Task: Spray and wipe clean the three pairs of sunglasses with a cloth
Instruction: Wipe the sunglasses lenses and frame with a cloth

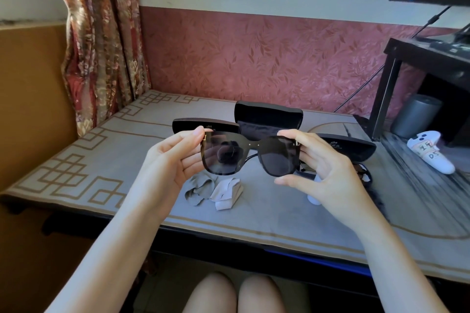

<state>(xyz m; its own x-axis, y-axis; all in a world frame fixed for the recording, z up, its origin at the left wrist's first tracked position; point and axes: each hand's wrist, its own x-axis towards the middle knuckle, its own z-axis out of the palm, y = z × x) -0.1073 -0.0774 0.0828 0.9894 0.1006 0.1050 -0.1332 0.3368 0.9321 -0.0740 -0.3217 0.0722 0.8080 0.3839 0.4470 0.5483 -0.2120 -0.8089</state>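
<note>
left hand [175, 160] pinches sunglasses [254, 146] at their 9 o'clock edge | right hand [323, 168] grips the 3 o'clock edge, thumb under | sunglasses held above table [254, 216] | cloth [216, 192] crumpled on table, 6 o'clock of sunglasses | open case [267, 115] at 12 o'clock

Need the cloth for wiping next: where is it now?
Head view: the crumpled grey cloth lies on the table at centre, just below the held sunglasses, between the left hand and right hand.
</note>
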